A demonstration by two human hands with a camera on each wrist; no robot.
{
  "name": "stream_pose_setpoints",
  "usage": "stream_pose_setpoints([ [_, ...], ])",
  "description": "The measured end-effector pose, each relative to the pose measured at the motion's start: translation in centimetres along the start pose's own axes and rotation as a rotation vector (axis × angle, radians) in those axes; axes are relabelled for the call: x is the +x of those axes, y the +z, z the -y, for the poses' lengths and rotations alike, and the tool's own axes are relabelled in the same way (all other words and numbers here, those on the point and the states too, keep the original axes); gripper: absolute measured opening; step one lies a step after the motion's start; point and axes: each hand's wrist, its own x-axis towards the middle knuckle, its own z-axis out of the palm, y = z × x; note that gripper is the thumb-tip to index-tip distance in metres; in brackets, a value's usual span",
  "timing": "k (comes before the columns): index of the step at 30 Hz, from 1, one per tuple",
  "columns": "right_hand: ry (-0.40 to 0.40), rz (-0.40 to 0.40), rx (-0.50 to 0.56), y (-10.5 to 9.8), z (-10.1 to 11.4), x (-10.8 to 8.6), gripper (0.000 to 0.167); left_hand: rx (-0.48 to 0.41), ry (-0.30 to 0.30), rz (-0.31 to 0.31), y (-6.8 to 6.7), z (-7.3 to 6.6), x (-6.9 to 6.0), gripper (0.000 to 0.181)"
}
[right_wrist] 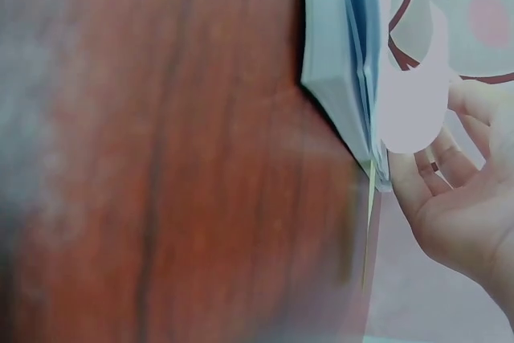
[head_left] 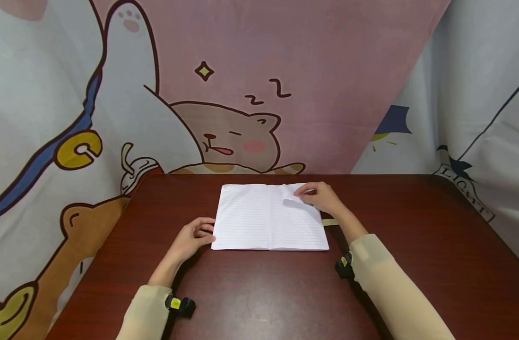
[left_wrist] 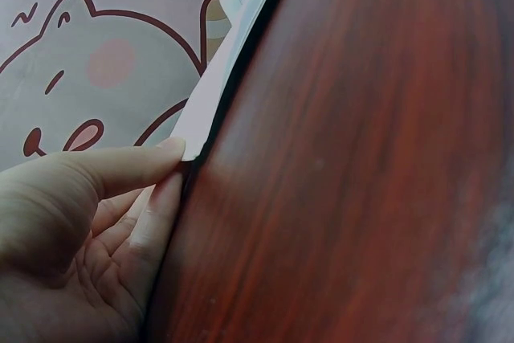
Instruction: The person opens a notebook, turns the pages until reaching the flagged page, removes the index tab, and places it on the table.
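Near the far edge of a dark reddish-brown wooden table, a lined notebook lies spread open, its centre fold running away from the person and ruled lines crossing both halves. At its left edge, by the near corner, the left hand pinches the notebook: in the left wrist view the thumb lies on top of the paper at the corner, with a finger just under it. Over the far part of the right half, the right hand grips a page between thumb and fingers, its far outer corner lifted and curled back toward the fold; the right wrist view shows this sheet bowed away from the thick stack of leaves below, and a narrow ring on one finger. A thin pale-yellow strip sticks out from the notebook's right side, passing beneath the right wrist. Both arms wear cream sleeves, each with a black wrist camera bearing a yellow patch. Behind the table hangs a printed cloth with a sleeping cartoon bear on pink and a yellow bell on a blue collar.
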Motion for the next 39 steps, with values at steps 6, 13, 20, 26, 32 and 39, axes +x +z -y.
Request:
stream_pose_setpoints([
  [6, -0.01, 0.063, 0.021, -0.3, 0.3, -0.4, 0.019, 0.012, -0.019, -0.008, 0.0, 0.0, 0.1, 0.045],
  [13, -0.024, 0.089, 0.041, -0.2, 0.8, -0.7, 0.018, 0.001, -0.002, -0.006, -0.1, 0.1, -0.2, 0.045],
  [20, -0.065, 0.086, 0.014, 0.1, 1.0, -0.8, 0.017, -0.015, 0.002, 0.0, -0.1, 0.2, -0.1, 0.046],
  [26, -0.089, 0.112, 0.046, 0.1, 1.0, -1.0, 0.02, -0.004, -0.003, 0.002, 0.0, 0.3, 0.0, 0.047],
  [32, -0.162, 0.143, 0.078, 0.3, 0.8, -1.1, 0.028, 0.01, -0.005, 0.004, 0.1, 0.5, 0.1, 0.045],
  [39, -0.188, 0.165, 0.119, 0.7, 0.8, -1.1, 0.035, 0.009, 0.008, -0.003, 0.1, 0.4, 0.0, 0.046],
])
